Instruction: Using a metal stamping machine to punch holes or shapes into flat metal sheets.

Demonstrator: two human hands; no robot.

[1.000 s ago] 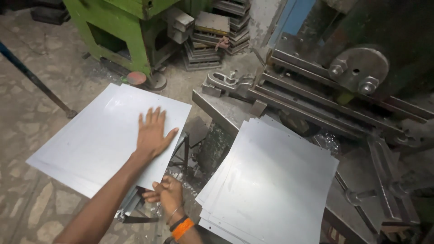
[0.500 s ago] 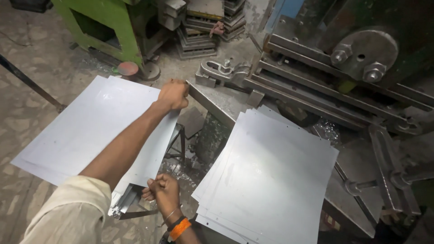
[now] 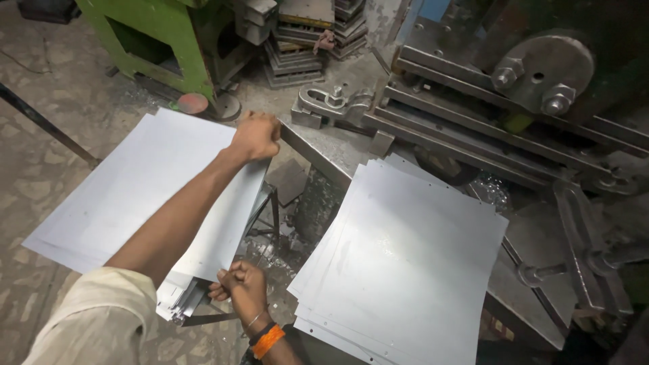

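Head view, looking down at your two hands and two stacks of sheet metal. The left stack (image 3: 128,196) lies on a small stand at the left, several pale grey sheets deep; the exact count cannot be told, as only the layered edges show at its near corner. The right stack (image 3: 405,263) rests near the right, on the sloping bed of a dark machine (image 3: 514,122), also several sheets, fanned slightly at the near left edge.

Your left hand (image 3: 255,137) is at the far right corner of the left stack, arm stretched long across the top sheet, cream sleeve at the near edge of the frame. Its fingers are curled shut over the sheet's far corner, knuckles up, gripping the edge.

Your right hand (image 3: 242,289) sits at the near right corner of the same stack, wrist bent, an orange band (image 3: 269,341) and a thin bangle on the wrist. Its fingers are closed in a loose fist pinching the near edge of the sheets.

One green machine base (image 3: 155,47) stands far left. One pile of dark metal blocks (image 3: 304,34) sits at the far middle. One large round disc with two bolts (image 3: 541,71) is mounted far right.
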